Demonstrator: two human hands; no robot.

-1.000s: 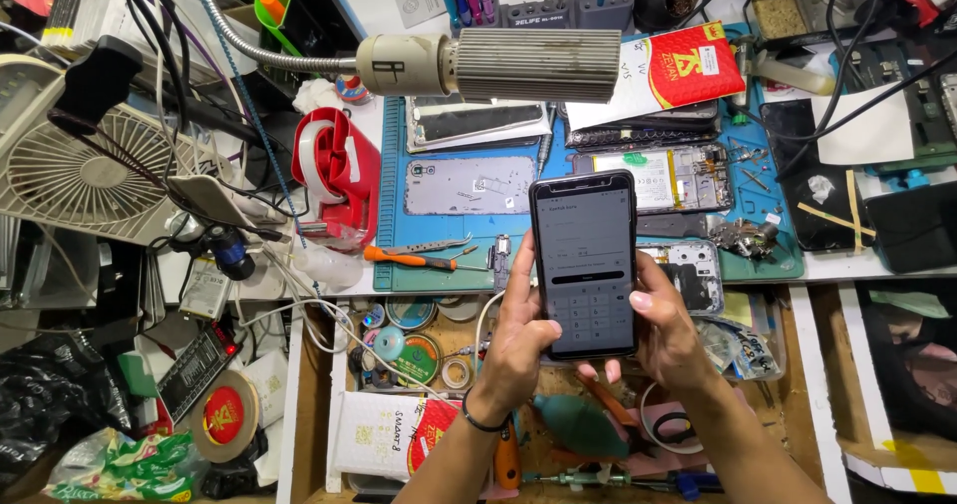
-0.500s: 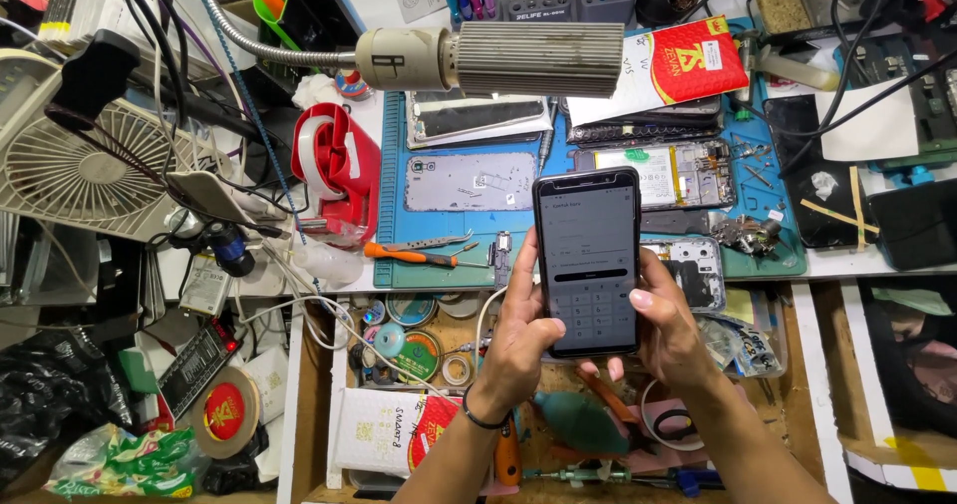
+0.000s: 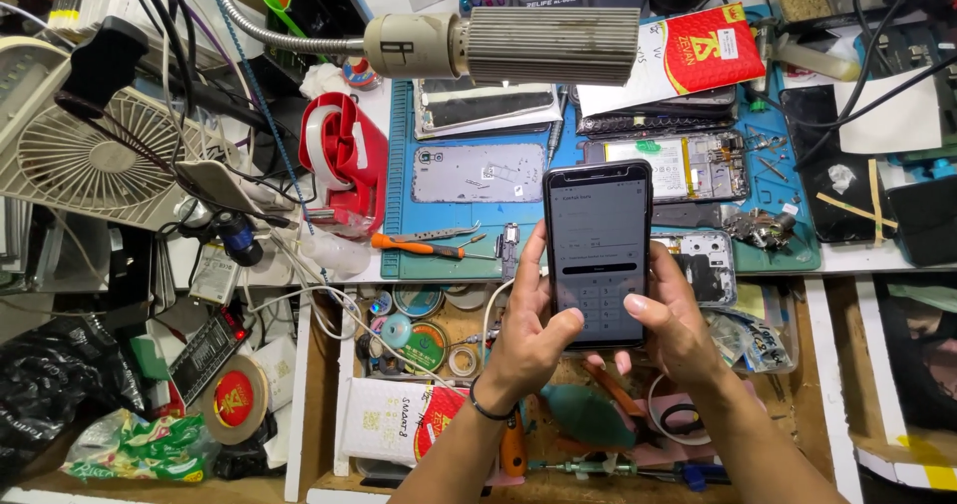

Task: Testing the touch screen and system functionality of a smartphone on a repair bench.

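left hand [image 3: 526, 349] | bare, thin dark band on wrist || right hand [image 3: 680, 330] | bare, no rings || forearms | no sleeves

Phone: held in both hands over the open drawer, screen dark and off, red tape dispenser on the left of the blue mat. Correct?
Not quite. In the head view the phone has its screen lit, showing a grey page with a keypad, not dark. The rest holds: left hand and right hand both hold it over the open drawer, with the red tape dispenser left of the blue mat.
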